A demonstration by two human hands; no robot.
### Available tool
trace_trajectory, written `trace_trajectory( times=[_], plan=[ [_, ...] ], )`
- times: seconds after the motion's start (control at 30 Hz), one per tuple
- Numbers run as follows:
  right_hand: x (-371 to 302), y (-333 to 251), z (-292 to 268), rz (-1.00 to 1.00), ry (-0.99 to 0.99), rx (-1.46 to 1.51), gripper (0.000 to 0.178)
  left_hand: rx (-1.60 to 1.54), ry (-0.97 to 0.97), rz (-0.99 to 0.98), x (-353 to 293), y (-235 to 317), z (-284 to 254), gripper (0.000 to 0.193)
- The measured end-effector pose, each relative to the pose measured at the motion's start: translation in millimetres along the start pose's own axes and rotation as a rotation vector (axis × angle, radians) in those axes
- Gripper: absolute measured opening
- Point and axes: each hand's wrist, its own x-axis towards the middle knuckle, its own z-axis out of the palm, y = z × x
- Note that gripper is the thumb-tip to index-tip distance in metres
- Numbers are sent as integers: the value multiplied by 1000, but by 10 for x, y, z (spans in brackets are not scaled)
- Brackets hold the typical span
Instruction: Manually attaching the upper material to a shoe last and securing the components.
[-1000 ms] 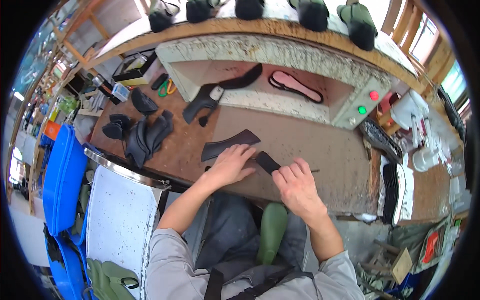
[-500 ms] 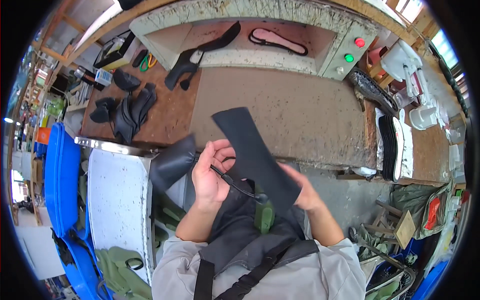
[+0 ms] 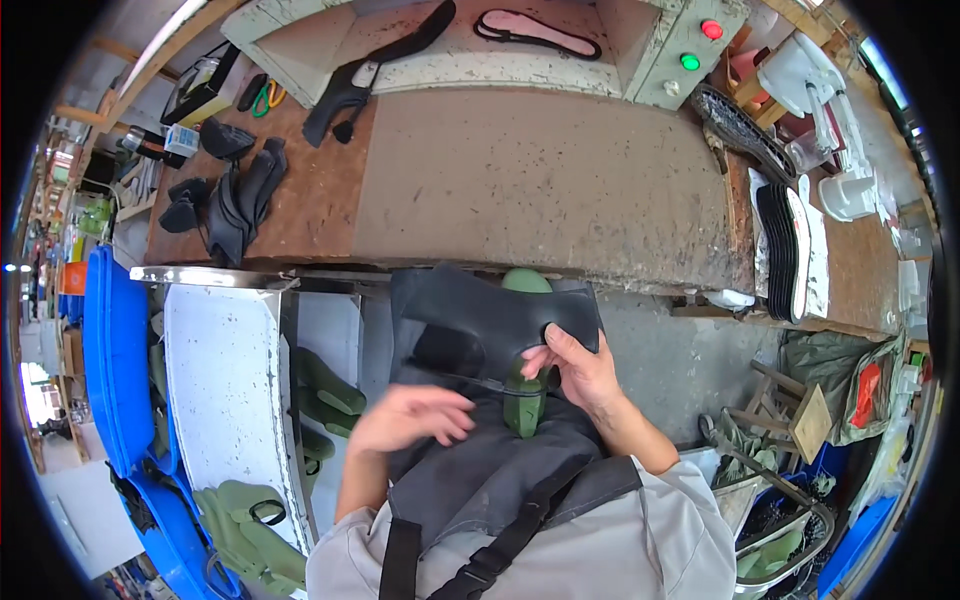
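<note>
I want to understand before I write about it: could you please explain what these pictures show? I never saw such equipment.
These are a person's two bare hands. Every picture comes from a fisheye camera on the person's head, looking down, so straight edges look bent. The right hand holds a black shaped sheet in front of the person, partly hiding a green form. The left hand is blurred, near the sheet, seemingly holding nothing. On the brown bench lie dark curved pieces at left and stacked black sole-shaped pieces at right.
</note>
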Motion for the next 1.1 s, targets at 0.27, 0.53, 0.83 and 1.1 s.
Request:
trace_trajectory(
  times=[0.27, 0.53, 0.83, 1.1],
  plan=[
    [-109, 32, 5, 96, -90, -3, 30, -122, 290, 637, 816, -66, 124, 26],
    [-159, -192, -303, 261, 87, -318, 21, -169, 558, 277, 861, -292, 518, 21],
    [200, 96, -542, 198, 267, -667, 31, -332, 716, 10, 1239, -96, 328, 43],
    [344, 537, -745, -232, 414, -939, 40, -432, 799, 57, 1456, -389, 329, 48]
  ],
)
